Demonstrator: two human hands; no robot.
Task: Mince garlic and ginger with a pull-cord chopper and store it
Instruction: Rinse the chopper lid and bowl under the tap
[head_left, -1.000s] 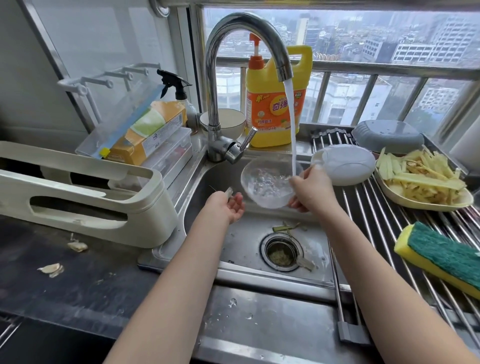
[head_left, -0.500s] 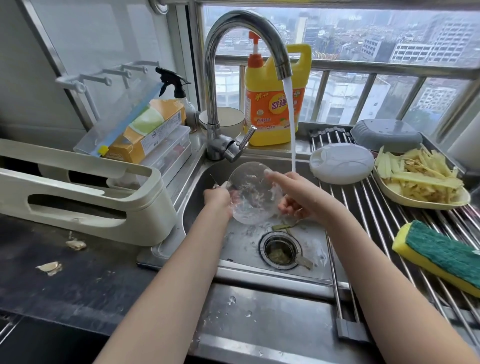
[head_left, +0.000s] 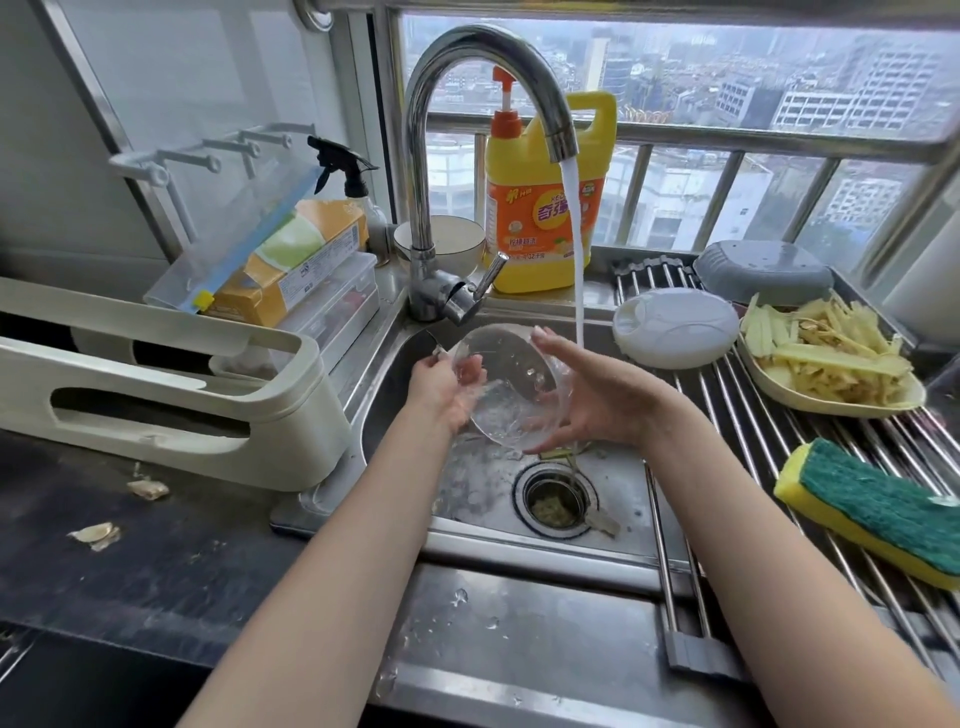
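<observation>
Head view: the clear chopper bowl (head_left: 506, 387) hangs tilted over the sink (head_left: 618, 499), just at nine o'clock of the running stream (head_left: 576, 260); the left hand (head_left: 447, 389) grips its rim, the right hand (head_left: 587, 400) cups its underside with fingers spread; the white chopper lid (head_left: 675, 327) rests on the drying rack (head_left: 727, 415) at two o'clock. I judge it best to turn the bowl through the water, grip firm; the yellow detergent bottle (head_left: 540, 218) carries Chinese characters, too small to read.
</observation>
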